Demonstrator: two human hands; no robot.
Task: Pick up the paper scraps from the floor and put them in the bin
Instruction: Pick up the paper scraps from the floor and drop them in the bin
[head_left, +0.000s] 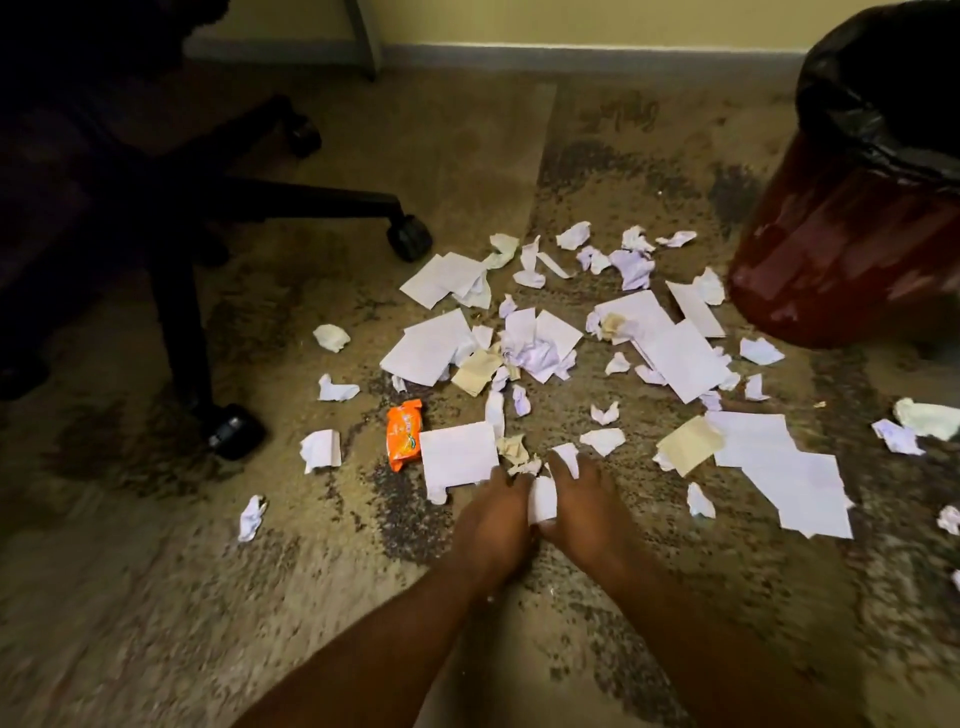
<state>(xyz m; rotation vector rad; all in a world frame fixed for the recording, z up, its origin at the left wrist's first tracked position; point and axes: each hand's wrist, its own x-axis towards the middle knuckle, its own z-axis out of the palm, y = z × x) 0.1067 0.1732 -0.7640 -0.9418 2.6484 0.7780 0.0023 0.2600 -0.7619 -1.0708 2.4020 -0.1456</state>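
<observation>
Several white and tan paper scraps (540, 338), some flat and some crumpled, lie scattered across the mottled carpet. My left hand (493, 514) and my right hand (582, 504) are low on the floor side by side, closed around a small bunch of white scraps (543, 499) between them. A flat white sheet (457, 457) lies just left of my left hand. The red bin (852, 249) with a black liner (883, 83) stands at the upper right, apart from both hands.
An orange snack wrapper (402, 434) lies among the scraps, left of the flat sheet. A black office chair base with castor wheels (234, 431) occupies the left side. The wall and skirting (571, 52) run along the back.
</observation>
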